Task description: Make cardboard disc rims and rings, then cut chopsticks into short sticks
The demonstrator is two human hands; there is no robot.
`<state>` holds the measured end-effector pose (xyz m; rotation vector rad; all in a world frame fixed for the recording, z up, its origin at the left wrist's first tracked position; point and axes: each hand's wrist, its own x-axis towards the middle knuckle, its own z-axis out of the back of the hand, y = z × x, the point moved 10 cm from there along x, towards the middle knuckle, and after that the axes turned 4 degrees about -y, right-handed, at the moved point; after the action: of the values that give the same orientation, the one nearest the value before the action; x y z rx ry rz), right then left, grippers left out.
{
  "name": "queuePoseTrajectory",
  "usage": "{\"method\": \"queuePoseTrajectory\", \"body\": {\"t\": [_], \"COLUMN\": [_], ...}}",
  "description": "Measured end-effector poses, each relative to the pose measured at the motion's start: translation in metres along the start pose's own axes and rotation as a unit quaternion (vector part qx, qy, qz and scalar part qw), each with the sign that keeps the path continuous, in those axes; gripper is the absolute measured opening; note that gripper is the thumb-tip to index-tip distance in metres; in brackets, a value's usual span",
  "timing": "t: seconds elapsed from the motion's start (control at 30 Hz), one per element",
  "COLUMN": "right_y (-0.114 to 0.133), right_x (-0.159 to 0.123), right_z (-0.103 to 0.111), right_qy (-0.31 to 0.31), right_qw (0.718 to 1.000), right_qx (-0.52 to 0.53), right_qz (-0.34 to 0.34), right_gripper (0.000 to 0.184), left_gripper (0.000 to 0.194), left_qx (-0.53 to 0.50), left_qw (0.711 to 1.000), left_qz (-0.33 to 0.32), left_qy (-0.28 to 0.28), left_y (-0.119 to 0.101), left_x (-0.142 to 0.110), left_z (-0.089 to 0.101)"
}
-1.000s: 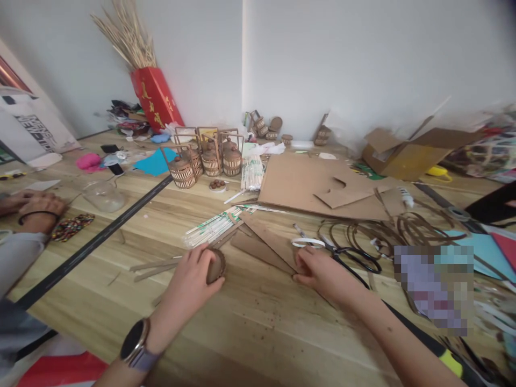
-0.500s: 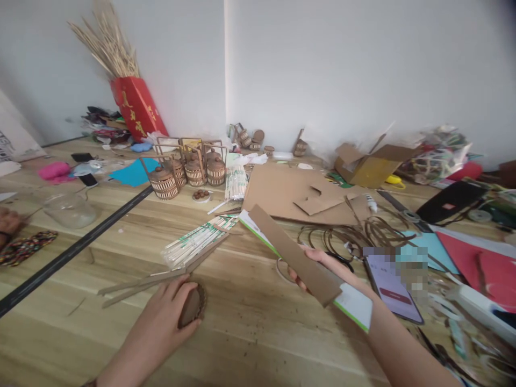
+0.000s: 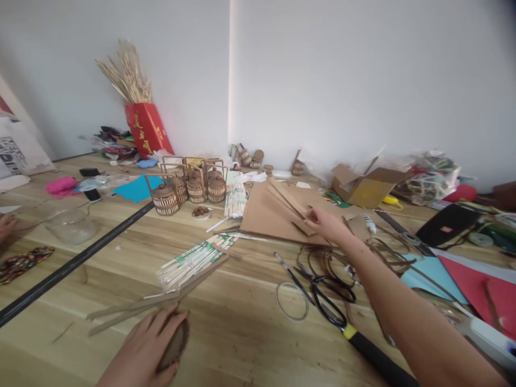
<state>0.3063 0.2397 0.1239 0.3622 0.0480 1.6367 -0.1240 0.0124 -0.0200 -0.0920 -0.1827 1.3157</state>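
Brown cardboard lay beneath and beyond the right hand [image 3: 324,223]: a broad flat sheet [image 3: 256,215], over which the thumb and fingers pinched a smaller cardboard piece [image 3: 288,198], its far end slanting away to the left and slightly blurred. Nearer the body, the left hand [image 3: 147,344] rested low, fingers and thumb bent around the edge of a round brown piece [image 3: 176,346], most of whose face was covered by the hand.

Just beyond the left fingers ran narrow cardboard strips [image 3: 121,310], and past those a packet of sticks [image 3: 193,266] printed in green. Farther out from that hand stood handled small baskets [image 3: 195,191] with a dish of brown beads [image 3: 200,213] in front of them. Well to its left were a clear jar [image 3: 72,226] and, at the picture's border, another person's hand [image 3: 5,226], too cut off to tell what it held.

Below the right hand lay black-handled scissors [image 3: 317,280], a pale ring [image 3: 293,320] to their left, and coiled brown strips [image 3: 328,263] close by. An opened carton [image 3: 368,188] sat beyond its right side.
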Motion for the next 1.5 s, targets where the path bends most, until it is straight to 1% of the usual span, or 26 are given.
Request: {"method": "queuePoseTrajectory", "body": {"t": [0.1, 0.2, 0.3, 0.4, 0.47, 0.53, 0.67, 0.8, 0.87, 0.93, 1.0, 1.07, 1.17, 1.27, 1.33, 1.37, 1.4, 1.47, 1.5], "right_y": [-0.005, -0.003, -0.002, -0.001, -0.002, -0.004, -0.012, -0.021, -0.024, -0.024, -0.021, -0.018, -0.012, -0.005, -0.001, 0.0, 0.0, 0.0, 0.001], "right_x": [-0.002, -0.009, -0.012, -0.011, -0.008, -0.003, 0.012, 0.025, 0.029, 0.029, 0.027, 0.023, 0.016, 0.01, 0.007, 0.005, 0.003, 0.0, -0.002], "right_z": [-0.026, -0.048, -0.057, -0.056, -0.048, -0.036, 0.001, 0.039, 0.049, 0.048, 0.039, 0.024, -0.003, -0.033, -0.052, -0.06, -0.066, -0.072, -0.072], "right_qy": [0.023, 0.032, 0.018, -0.005, -0.019, -0.029, -0.036, -0.053, -0.063, -0.069, -0.069, -0.062, -0.044, -0.022, -0.007, -0.001, 0.002, 0.001, -0.005], "right_qw": [0.995, 0.984, 0.976, 0.971, 0.971, 0.971, 0.976, 0.983, 0.985, 0.986, 0.986, 0.987, 0.988, 0.988, 0.987, 0.986, 0.986, 0.987, 0.988], "right_qx": [-0.097, -0.163, -0.202, -0.217, -0.214, -0.202, -0.16, -0.123, -0.111, -0.103, -0.097, -0.095, -0.096, -0.101, -0.105, -0.108, -0.111, -0.117, -0.118], "right_qz": [0.028, 0.06, 0.08, 0.096, 0.108, 0.122, 0.141, 0.129, 0.118, 0.113, 0.114, 0.114, 0.11, 0.116, 0.123, 0.123, 0.12, 0.108, 0.1], "right_gripper": [0.041, 0.044, 0.042, 0.038, 0.037, 0.037, 0.036, 0.037, 0.038, 0.04, 0.043, 0.045, 0.051, 0.058, 0.058, 0.058, 0.058, 0.061, 0.063], "left_gripper": [0.073, 0.07, 0.069, 0.066, 0.065, 0.067, 0.068, 0.066, 0.065, 0.063, 0.06, 0.058, 0.058, 0.061, 0.065, 0.066, 0.061, 0.045, 0.039], "left_qx": [0.013, 0.021, 0.036, 0.04, 0.038, 0.037, 0.03, 0.017, 0.012, 0.014, 0.02, 0.02, 0.024, 0.021, 0.012, 0.004, -0.007, -0.021, -0.021], "left_qw": [1.0, 0.999, 0.998, 0.996, 0.996, 0.996, 0.998, 0.999, 0.999, 0.999, 0.999, 1.0, 1.0, 0.998, 0.998, 0.999, 1.0, 0.999, 0.999], "left_qz": [-0.008, -0.03, -0.049, -0.066, -0.067, -0.061, -0.039, -0.034, -0.031, -0.027, -0.02, -0.012, 0.007, 0.005, -0.002, -0.006, -0.014, -0.014, -0.014], "left_qy": [0.006, 0.016, -0.014, -0.042, -0.047, -0.045, -0.037, -0.03, -0.03, -0.028, -0.027, -0.022, 0.016, 0.051, 0.059, 0.047, 0.025, -0.02, -0.032], "left_y": [0.003, 0.003, 0.009, 0.015, 0.017, 0.017, 0.015, 0.012, 0.011, 0.011, 0.01, 0.008, 0.005, -0.002, -0.009, -0.013, -0.018, -0.024, -0.026], "left_x": [0.001, 0.002, 0.001, -0.001, -0.002, -0.002, -0.001, 0.003, 0.005, 0.009, 0.012, 0.015, 0.018, 0.019, 0.022, 0.025, 0.029, 0.043, 0.052], "left_z": [-0.003, -0.004, -0.007, -0.015, -0.019, -0.02, -0.014, -0.008, -0.004, 0.003, 0.014, 0.027, 0.04, 0.05, 0.057, 0.064, 0.072, 0.089, 0.094]}}
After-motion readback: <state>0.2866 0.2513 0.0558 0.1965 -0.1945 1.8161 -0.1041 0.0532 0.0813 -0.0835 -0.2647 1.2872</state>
